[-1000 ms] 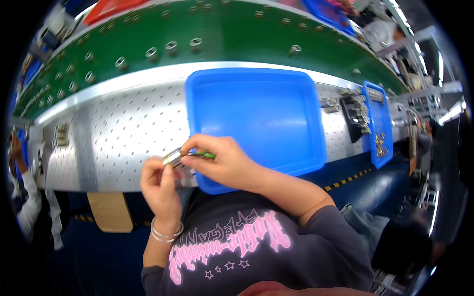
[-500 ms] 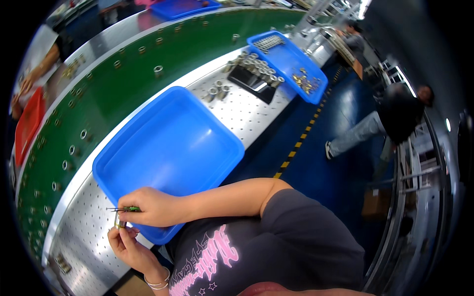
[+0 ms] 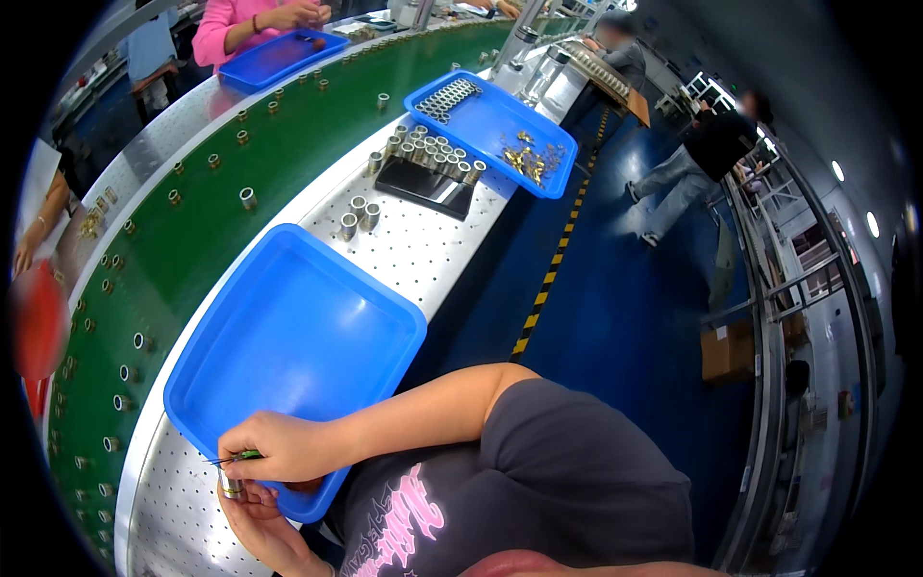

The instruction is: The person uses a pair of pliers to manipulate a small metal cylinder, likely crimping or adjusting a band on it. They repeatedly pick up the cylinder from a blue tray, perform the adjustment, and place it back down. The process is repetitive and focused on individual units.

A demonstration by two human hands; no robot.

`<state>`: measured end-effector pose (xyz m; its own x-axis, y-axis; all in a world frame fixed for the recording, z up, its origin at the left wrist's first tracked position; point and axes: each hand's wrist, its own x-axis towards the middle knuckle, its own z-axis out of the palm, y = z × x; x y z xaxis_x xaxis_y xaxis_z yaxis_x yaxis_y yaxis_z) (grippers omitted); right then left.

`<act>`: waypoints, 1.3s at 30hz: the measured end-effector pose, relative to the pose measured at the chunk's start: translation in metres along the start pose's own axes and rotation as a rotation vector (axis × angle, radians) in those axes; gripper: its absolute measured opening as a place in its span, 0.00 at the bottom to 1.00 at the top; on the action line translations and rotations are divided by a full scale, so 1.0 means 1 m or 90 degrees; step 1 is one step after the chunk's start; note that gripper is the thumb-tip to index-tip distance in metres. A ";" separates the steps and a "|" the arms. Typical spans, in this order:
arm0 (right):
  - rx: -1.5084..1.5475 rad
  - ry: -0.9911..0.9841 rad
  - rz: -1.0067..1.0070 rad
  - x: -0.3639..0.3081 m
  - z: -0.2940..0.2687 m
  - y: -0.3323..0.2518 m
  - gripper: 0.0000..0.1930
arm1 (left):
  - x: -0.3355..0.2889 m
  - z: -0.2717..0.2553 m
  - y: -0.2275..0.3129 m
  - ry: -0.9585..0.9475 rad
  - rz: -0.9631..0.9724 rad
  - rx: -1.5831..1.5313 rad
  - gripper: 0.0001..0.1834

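Observation:
Beside the lower left corner of a large blue tray (image 3: 288,327), my two hands meet. My left hand (image 3: 261,531) is closed, its fingertips around a small metal cylinder (image 3: 231,486) held upright. Just above it, my right hand (image 3: 274,446) grips a thin pointed tool with a green grip (image 3: 248,455). The tool's dark, slender tips point left over the cylinder's upper end. My fingers cover much of the tool and part of the cylinder.
Past the tray stand several metal cylinders (image 3: 359,217) and a black block (image 3: 423,188) with more. Beyond is a blue tray (image 3: 490,125) with rings and brass-coloured pieces. A green conveyor (image 3: 207,236) carries cylinders along the left. People work across it; another person (image 3: 716,144) is on the right.
My view has shifted, so the trays and conveyor sit differently in the picture. Both hands remain together, with the tool still at the cylinder's top.

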<state>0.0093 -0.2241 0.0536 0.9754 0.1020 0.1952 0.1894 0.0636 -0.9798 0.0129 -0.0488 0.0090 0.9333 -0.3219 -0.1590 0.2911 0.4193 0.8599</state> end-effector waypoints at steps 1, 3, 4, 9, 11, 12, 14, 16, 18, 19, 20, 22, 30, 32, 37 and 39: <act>0.007 -0.003 -0.004 0.001 0.000 0.000 0.08 | -0.001 0.005 0.001 0.012 0.004 0.010 0.22; -0.004 -0.001 -0.006 0.001 -0.002 0.002 0.08 | 0.001 0.014 0.002 0.018 0.003 0.001 0.23; -0.008 -0.004 -0.005 0.001 -0.002 0.006 0.08 | -0.001 0.012 0.001 0.022 0.001 -0.008 0.24; 0.038 -0.038 0.083 0.006 -0.003 0.001 0.08 | 0.000 0.013 0.002 -0.002 -0.039 -0.085 0.28; 0.061 -0.070 0.181 0.005 0.002 -0.008 0.07 | -0.005 0.009 0.005 0.003 -0.083 -0.127 0.28; 0.122 -0.086 0.194 0.002 0.004 -0.008 0.07 | -0.007 0.005 0.005 -0.048 -0.087 -0.164 0.28; 0.181 -0.089 0.193 0.000 0.007 0.001 0.07 | -0.006 0.007 0.011 -0.102 -0.085 -0.184 0.29; 0.203 -0.071 0.186 0.000 0.009 0.008 0.07 | -0.004 0.010 0.011 -0.106 -0.070 -0.197 0.27; 0.224 -0.086 0.224 0.000 0.007 0.014 0.08 | -0.006 0.010 0.011 -0.097 -0.036 -0.169 0.26; 0.220 -0.086 0.215 0.001 0.010 0.017 0.08 | -0.007 0.009 0.012 -0.085 -0.016 -0.147 0.26; 0.215 -0.085 0.204 0.001 0.014 0.019 0.08 | -0.010 0.007 0.013 -0.074 0.004 -0.124 0.25; 0.183 -0.093 0.209 0.002 0.015 0.019 0.08 | -0.012 0.006 0.015 -0.035 0.044 -0.080 0.25; 0.097 -0.118 0.182 0.016 0.019 0.007 0.09 | -0.010 0.001 0.021 0.023 0.177 0.171 0.26; 0.101 -0.125 0.209 0.020 0.019 0.004 0.09 | -0.007 0.001 0.023 0.056 0.263 0.306 0.25; 0.087 -0.135 0.210 0.027 0.025 0.005 0.09 | -0.004 -0.008 0.032 0.083 0.428 0.558 0.24; 0.078 -0.138 0.233 0.031 0.028 0.002 0.09 | -0.003 -0.012 0.036 0.090 0.461 0.606 0.24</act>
<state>0.0365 -0.1926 0.0588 0.9271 0.3452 -0.1464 -0.1918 0.1010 -0.9762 0.0229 -0.0229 0.0348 0.8481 -0.1495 0.5084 -0.5264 -0.3488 0.7754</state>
